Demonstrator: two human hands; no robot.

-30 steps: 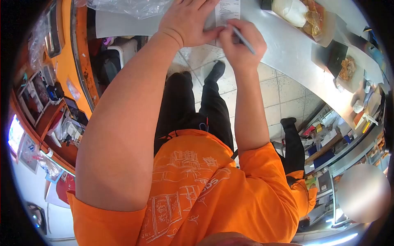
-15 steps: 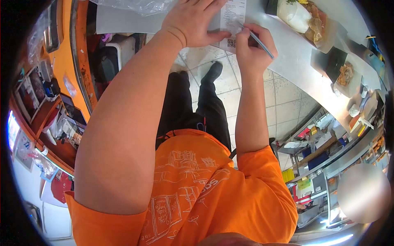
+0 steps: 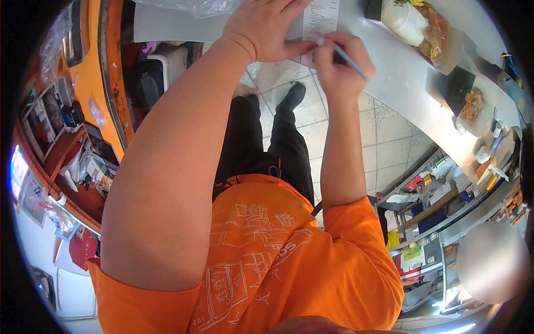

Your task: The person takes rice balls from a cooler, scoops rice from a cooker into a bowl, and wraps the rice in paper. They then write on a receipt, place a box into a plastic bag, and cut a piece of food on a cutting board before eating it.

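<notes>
At the top of the head view, a printed paper receipt lies at the edge of a grey metal counter. My left hand rests on it palm down with fingers spread, the thumb reaching across the paper's lower part. Slim and grey, a pen is gripped in my right hand, its tip end over the receipt and blurred by motion. The two hands are close together, and my right fingers cover the receipt's bottom corner.
Clear plastic lies at the counter's far left. To the right are a food box with a white wrapped item and a second food box. Shelves with goods stand lower right. An orange panel is on the left.
My right hand has shifted slightly with the pen, which is now blurred, and its fingers cover the printed code on the receipt. My left hand stays on the paper.
</notes>
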